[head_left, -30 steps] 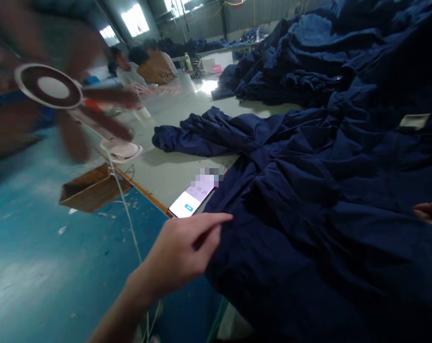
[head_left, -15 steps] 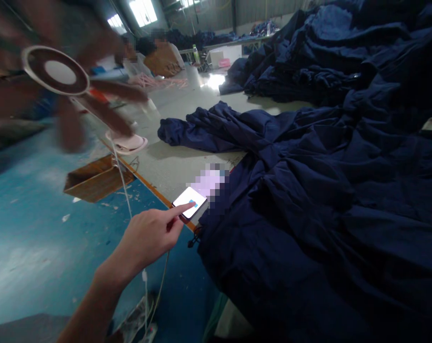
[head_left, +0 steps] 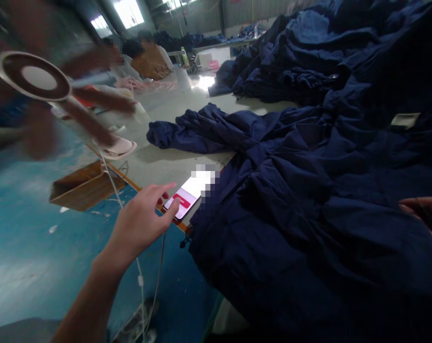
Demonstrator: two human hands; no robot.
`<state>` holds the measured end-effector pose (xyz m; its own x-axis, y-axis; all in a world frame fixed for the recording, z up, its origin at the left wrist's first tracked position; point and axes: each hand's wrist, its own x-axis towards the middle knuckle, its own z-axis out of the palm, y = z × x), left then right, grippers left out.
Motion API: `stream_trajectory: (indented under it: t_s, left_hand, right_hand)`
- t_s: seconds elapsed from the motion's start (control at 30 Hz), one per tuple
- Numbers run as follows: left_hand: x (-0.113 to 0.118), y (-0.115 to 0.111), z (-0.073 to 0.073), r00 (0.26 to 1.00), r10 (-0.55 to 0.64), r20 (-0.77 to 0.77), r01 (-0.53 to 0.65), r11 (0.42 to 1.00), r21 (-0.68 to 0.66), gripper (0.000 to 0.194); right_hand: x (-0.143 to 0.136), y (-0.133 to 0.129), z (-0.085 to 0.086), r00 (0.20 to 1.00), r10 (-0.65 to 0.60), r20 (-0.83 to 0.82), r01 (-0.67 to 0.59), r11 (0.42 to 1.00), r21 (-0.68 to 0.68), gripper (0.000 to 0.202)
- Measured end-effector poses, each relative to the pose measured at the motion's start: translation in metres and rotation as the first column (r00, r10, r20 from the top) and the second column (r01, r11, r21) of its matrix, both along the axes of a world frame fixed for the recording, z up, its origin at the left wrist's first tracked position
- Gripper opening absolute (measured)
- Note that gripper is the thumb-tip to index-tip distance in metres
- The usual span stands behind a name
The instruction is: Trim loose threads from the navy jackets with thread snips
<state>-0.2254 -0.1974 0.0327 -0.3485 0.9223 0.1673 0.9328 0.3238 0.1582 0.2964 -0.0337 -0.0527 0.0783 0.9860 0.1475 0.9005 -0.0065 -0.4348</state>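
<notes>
A smartphone [head_left: 191,192] lies face up at the table's edge, its screen lit, with a red patch near its lower end. My left hand [head_left: 144,214] is over that lower end, thumb touching the screen by the red patch, fingers apart and gripping nothing. Beside the phone, a dark navy garment [head_left: 280,190] spreads across the table in folds, one sleeve stretched left. At the right edge, partly cut off, my right hand [head_left: 425,209] curls round a dark, slim object above the garment; its kind I cannot make out.
A blurred fan [head_left: 39,78] stands at the left, its cable hanging down. An open wooden box [head_left: 83,190] juts from the table edge. Piled navy cloth [head_left: 301,57] rises behind, and a pale label [head_left: 405,120] shows on the garment. People sit farther back.
My left index finger has lifted off the phone and the thumb now touches it. The screen switched from a blue mark to a red one. More of my right hand shows.
</notes>
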Motion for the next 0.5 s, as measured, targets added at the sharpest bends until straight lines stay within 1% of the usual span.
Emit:
stream_trajectory:
  t_s: [0.1, 0.17, 0.27, 0.37, 0.43, 0.47, 0.5]
  left_hand:
    - [0.0, 0.007, -0.005, 1.0, -0.019, 0.012, 0.019, 0.998, -0.06, 0.082]
    - [0.0, 0.011, -0.007, 0.999, -0.028, 0.021, 0.03, 0.993, -0.11, 0.091]
    - [0.002, 0.015, -0.007, 0.999, -0.031, 0.033, 0.036, 0.984, -0.177, 0.096]
    - [0.004, 0.02, -0.002, 0.999, -0.014, 0.045, 0.023, 0.977, -0.212, 0.099]
    - [0.005, 0.025, 0.005, 0.998, -0.014, 0.055, 0.026, 0.974, -0.224, 0.102]
    - [0.006, 0.027, 0.009, 0.998, -0.024, 0.061, 0.038, 0.973, -0.228, 0.1]
    - [0.007, 0.029, 0.013, 0.997, -0.042, 0.071, 0.058, 0.97, -0.234, 0.092]
  right_hand:
    - [-0.016, -0.005, 0.018, 0.994, -0.048, -0.102, 0.039, 0.995, -0.089, 0.057]
    - [-0.025, -0.007, 0.027, 0.986, -0.07, -0.15, 0.055, 0.993, -0.101, 0.062]
    - [-0.035, -0.01, 0.035, 0.973, -0.047, -0.226, 0.029, 0.996, -0.084, 0.069]
    - [-0.037, -0.011, 0.037, 0.955, -0.03, -0.294, 0.004, 0.996, -0.089, 0.071]
    - [-0.034, -0.011, 0.035, 0.948, -0.022, -0.318, -0.006, 0.996, -0.086, 0.067]
    - [-0.031, -0.01, 0.033, 0.945, -0.02, -0.325, -0.007, 0.997, -0.081, 0.063]
    - [-0.029, -0.01, 0.03, 0.944, -0.014, -0.33, -0.011, 0.997, -0.073, 0.058]
